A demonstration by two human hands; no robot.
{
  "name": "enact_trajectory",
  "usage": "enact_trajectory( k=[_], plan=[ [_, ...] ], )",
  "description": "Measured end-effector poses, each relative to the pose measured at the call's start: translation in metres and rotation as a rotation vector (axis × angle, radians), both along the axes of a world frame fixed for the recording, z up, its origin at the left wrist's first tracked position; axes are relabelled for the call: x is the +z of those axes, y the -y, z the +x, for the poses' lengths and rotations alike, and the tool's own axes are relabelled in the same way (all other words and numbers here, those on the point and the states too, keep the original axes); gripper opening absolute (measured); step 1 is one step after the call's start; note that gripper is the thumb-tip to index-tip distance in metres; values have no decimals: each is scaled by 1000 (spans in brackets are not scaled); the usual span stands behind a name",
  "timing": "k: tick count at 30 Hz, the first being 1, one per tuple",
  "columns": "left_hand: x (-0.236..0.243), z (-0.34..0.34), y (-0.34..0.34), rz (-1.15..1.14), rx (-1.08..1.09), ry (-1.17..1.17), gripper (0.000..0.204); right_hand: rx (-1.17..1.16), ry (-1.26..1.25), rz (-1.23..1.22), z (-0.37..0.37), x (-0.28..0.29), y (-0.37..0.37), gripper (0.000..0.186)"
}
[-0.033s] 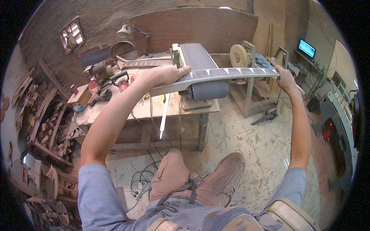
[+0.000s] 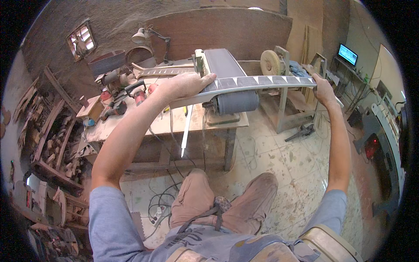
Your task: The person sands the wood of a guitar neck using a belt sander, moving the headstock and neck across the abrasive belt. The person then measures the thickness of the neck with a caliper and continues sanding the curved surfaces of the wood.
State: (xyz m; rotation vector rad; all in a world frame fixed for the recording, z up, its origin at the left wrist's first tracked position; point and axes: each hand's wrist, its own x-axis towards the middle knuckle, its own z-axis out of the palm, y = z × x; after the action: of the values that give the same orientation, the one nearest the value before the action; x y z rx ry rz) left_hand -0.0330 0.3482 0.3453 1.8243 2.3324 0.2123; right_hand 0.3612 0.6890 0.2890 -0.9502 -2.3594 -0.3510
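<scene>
A guitar neck (image 2: 262, 82) with a dark fingerboard and white pointed inlays lies crosswise in front of me, its pale side edge facing me. My left hand (image 2: 192, 84) is closed round its left part, with the thumb along the top. At the far right end my right hand (image 2: 324, 88) grips it. Under and behind the neck is a belt sander (image 2: 224, 63) with a wide grey belt. The sander's front roller (image 2: 238, 102) shows just below the neck; whether the two touch, I cannot tell.
The sander stands on a workbench (image 2: 131, 124) with power tools (image 2: 139, 97), another fretted neck (image 2: 168, 71) and a lamp (image 2: 139, 36). A round wheel (image 2: 270, 63) on a wooden stand is to the right. Cables (image 2: 159, 201) lie on the floor near my legs; wood scraps fill shelves at left.
</scene>
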Motion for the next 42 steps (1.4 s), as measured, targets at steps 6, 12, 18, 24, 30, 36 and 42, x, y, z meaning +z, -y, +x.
enact_trajectory(
  k=[6,12,18,24,30,36,42],
  plan=[
    [-15,15,23,352,-174,-624,46,83,-216,181,-7,-16,8,35],
    [-20,0,16,462,-16,-470,71,-19,-176,330,-14,-19,13,29],
    [-24,4,18,668,76,-462,73,-181,-107,501,-25,-18,6,28],
    [-16,1,14,413,51,-393,69,-117,-66,514,-16,-18,3,25],
    [-17,-20,7,106,-144,-329,43,-6,56,161,-14,4,17,33],
    [-27,-9,7,433,-131,-583,65,-47,-51,336,-11,-11,17,24],
    [-23,10,12,659,43,-495,64,-157,-13,625,-17,-10,17,25]
  ],
)
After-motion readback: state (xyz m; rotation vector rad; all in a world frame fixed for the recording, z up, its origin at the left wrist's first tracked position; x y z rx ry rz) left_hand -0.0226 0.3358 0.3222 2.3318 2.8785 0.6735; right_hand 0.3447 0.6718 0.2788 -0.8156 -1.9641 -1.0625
